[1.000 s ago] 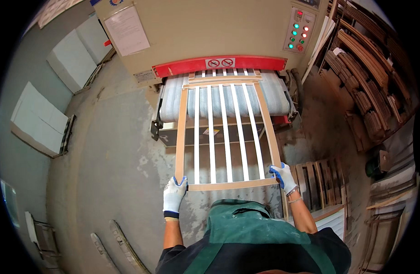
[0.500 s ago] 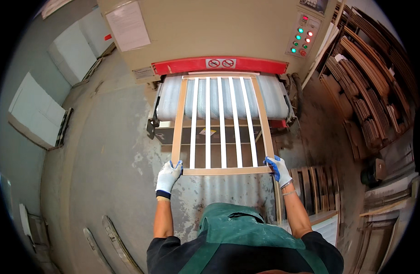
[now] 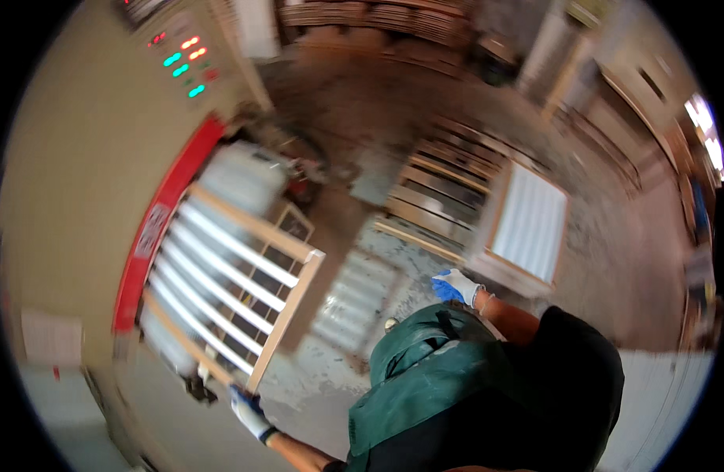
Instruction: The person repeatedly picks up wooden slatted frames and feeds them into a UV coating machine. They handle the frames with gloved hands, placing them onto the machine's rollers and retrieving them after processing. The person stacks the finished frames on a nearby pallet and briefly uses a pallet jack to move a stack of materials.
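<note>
A pale wooden slatted frame lies on the feed rollers of a beige machine, its far end under the machine's red band. My left hand, in a white and blue glove, is at the frame's near corner; blur hides whether it grips the rail. My right hand, gloved the same, is off the frame and hangs free over the floor to the right, holding nothing. My green apron fills the lower middle.
A stack of similar slatted frames stands to the right, beyond my right hand. More wooden frames lie flat on the floor. A control panel with lit lamps is on the machine. Timber is stacked at the back.
The view has swung to the right and tilted. My right hand has let go of the frame's near rail and moved right. The frame lies further onto the rollers.
</note>
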Available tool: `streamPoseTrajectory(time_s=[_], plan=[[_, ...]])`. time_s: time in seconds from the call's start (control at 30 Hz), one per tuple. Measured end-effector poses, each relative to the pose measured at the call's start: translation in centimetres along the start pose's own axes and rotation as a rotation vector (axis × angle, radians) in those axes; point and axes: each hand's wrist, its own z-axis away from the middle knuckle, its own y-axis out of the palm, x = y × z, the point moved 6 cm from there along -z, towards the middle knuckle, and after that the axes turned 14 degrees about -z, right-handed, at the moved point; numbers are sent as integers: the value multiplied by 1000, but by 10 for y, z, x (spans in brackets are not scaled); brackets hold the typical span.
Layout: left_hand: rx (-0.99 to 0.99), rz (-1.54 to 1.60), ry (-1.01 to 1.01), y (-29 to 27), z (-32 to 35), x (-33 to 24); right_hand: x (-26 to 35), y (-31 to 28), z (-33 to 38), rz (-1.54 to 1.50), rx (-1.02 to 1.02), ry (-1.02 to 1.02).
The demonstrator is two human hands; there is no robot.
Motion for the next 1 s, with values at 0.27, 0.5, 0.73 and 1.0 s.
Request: streamPoseTrajectory(time_s=[0.27,0.5,0.73,1.0], plan=[[91,404,-249,50,39,35,-117,-270,114,-179,-621,143],[768,-579,-637,315,126,171,-141,-415,145,196,-851,176],[1375,-1092,589,704,251,172,-38,-554,145,451,-1194,211],[1232,-1228,492,977,410,188,16,-698,125,490,-1497,173]])
